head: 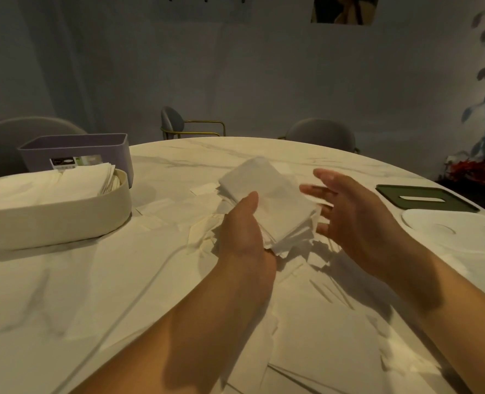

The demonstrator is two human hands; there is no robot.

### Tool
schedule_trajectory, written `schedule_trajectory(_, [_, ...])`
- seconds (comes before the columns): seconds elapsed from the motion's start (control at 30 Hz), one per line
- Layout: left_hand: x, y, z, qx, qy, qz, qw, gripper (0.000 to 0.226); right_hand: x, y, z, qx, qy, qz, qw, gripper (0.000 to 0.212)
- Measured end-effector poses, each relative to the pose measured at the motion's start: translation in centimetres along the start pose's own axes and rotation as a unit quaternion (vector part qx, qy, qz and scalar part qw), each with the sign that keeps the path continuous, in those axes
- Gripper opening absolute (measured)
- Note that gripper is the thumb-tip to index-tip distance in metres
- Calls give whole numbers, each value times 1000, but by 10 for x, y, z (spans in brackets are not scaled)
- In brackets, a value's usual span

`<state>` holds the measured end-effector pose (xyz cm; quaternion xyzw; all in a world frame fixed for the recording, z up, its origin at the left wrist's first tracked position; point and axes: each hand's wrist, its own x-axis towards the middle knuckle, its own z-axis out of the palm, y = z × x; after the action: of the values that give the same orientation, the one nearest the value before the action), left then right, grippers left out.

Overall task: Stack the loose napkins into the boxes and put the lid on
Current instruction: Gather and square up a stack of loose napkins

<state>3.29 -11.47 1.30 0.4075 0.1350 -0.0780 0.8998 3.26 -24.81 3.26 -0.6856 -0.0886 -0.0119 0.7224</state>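
So my left hand [244, 231] grips a floppy, feather-light napkin stack [272, 200] by its near edge above the counter [64, 294], right hand [358, 220] spread open just beside it, and I'd guess squeezing both sides stops sheets sliding.

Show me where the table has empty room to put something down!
Bare table lies near-left, between the cream box and the left forearm, and along the far edge behind the napkin stack. Crowded: loose napkins cover the middle and near-right; the green lid takes the right.
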Motion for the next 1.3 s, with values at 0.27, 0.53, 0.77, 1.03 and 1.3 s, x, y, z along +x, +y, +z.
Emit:
schedule_trajectory(0.27, [-2, 0, 1, 20, -35, 72, 997, 24, -3, 9, 4, 50, 45, -9, 998, 37])
schedule_trajectory(0.53, [2, 21, -10, 203, -31, 169, 964, 54, 2, 16, -12, 32, 43, -56, 997, 45])
schedule_trajectory(0.77, [2, 25, -5, 340, -60, 221, 912, 55, 8, 20, -15, -42, 56, -38, 997, 24])
schedule_trajectory(1.03, [6, 29, -12, 333, -64, 214, 916, 59, 6, 16, -15, -74, 88, -49, 992, 11])
schedule_trajectory(1.3, [8, 27, -16, 375, -107, 203, 898, 69, 2, 10, -14, -48, 72, -62, 994, 8])
